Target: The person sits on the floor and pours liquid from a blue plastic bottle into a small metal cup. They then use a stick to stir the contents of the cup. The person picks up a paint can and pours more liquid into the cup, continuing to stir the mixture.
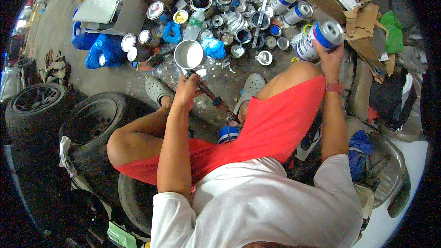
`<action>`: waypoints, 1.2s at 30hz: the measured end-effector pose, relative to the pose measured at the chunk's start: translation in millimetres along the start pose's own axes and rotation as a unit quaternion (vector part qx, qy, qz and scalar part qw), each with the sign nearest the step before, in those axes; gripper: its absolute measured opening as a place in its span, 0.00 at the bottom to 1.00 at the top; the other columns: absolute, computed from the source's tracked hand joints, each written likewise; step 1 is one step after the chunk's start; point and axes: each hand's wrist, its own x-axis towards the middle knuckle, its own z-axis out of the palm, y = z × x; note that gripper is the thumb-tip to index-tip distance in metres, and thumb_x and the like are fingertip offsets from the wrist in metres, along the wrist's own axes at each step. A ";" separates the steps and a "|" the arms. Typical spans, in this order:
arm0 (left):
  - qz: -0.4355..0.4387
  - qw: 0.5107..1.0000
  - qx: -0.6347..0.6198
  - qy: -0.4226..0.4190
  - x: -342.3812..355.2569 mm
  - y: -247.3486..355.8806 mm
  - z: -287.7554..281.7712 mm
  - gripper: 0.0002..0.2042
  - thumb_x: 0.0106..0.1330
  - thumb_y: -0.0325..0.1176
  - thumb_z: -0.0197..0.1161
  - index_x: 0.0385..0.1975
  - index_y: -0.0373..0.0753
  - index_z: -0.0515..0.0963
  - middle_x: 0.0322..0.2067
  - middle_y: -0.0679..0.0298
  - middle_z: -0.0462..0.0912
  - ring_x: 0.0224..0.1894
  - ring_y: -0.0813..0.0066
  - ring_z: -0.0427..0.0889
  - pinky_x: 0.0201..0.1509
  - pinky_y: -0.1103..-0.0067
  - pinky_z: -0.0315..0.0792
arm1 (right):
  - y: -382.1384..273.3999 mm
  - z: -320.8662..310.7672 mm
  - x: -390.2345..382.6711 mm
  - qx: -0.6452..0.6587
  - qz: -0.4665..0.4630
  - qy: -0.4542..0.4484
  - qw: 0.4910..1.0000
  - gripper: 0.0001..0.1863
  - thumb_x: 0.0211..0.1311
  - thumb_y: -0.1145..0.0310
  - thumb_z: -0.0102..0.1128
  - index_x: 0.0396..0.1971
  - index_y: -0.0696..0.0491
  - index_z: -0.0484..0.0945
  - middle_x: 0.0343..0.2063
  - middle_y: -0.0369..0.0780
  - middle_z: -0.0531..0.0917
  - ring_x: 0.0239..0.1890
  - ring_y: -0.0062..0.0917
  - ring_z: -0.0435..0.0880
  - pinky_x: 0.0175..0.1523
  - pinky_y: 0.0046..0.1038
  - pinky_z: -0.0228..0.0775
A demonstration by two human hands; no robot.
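Note:
My left hand [185, 93] is closed round what looks like a paint spray gun [209, 93], just under its round metal cup [189, 54]. The cup is uncovered at the top, with a pale, shiny inside. A dark handle and fittings run from it down to the right, between my legs. Raised beyond my right knee, my right hand [330, 57] grips a tin can [329, 34] with a blue and white label. Behind that can stands a larger white and blue can [305, 47], partly hidden. A blue-banded can [228, 134] sits between my legs.
Crowded paint tins [243, 35] cover the floor ahead, with a clear plastic bottle [195, 24] and a metal strip [259, 23] among them. Tyres [94, 121] stand at left. Cardboard boxes [129, 16] lie far left, torn cardboard [365, 32] at right, beside a grey chair [390, 170].

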 end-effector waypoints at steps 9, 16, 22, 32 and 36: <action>0.059 0.998 0.020 0.016 -30.3 6.0 14.0 0.11 0.67 0.34 0.56 0.44 0.38 0.68 0.36 0.62 0.77 0.36 0.70 0.81 0.37 0.71 0.77 | -138.8 20.2 43.8 -0.101 -0.235 -0.124 0.959 0.44 0.39 0.55 0.82 0.57 0.57 0.70 0.51 0.46 0.80 0.55 0.35 0.80 0.61 0.35 0.70; 0.069 0.998 0.002 0.008 -7.1 -23.2 9.1 0.18 0.65 0.34 0.57 0.52 0.33 0.66 0.30 0.62 0.78 0.28 0.73 0.78 0.29 0.76 0.72 | -186.3 75.0 5.1 -0.146 -0.358 -0.200 0.900 0.43 0.38 0.57 0.80 0.58 0.54 0.71 0.50 0.46 0.78 0.56 0.42 0.77 0.61 0.38 0.69; 0.072 0.996 0.052 0.025 11.2 -38.7 7.2 0.35 0.63 0.35 0.58 0.67 0.24 0.56 0.34 0.54 0.81 0.32 0.66 0.81 0.34 0.70 0.75 | -194.5 106.6 -18.5 -0.141 -0.326 -0.325 0.877 0.46 0.37 0.57 0.78 0.62 0.49 0.69 0.50 0.46 0.75 0.52 0.44 0.78 0.56 0.40 0.73; 0.098 0.989 0.093 0.060 -0.7 -29.4 11.4 0.39 0.63 0.38 0.58 0.70 0.25 0.50 0.39 0.47 0.82 0.35 0.63 0.83 0.41 0.70 0.76 | -202.1 131.5 -33.9 -0.248 -0.343 -0.374 0.826 0.44 0.36 0.57 0.77 0.60 0.48 0.69 0.46 0.46 0.74 0.48 0.44 0.79 0.52 0.42 0.74; 0.117 0.983 0.116 0.086 14.8 -42.1 6.3 0.26 0.63 0.37 0.58 0.58 0.30 0.64 0.37 0.51 0.82 0.35 0.64 0.82 0.39 0.69 0.75 | -199.5 138.2 -36.3 -0.271 -0.352 -0.382 0.810 0.45 0.36 0.58 0.77 0.61 0.48 0.69 0.48 0.47 0.74 0.49 0.45 0.79 0.53 0.42 0.74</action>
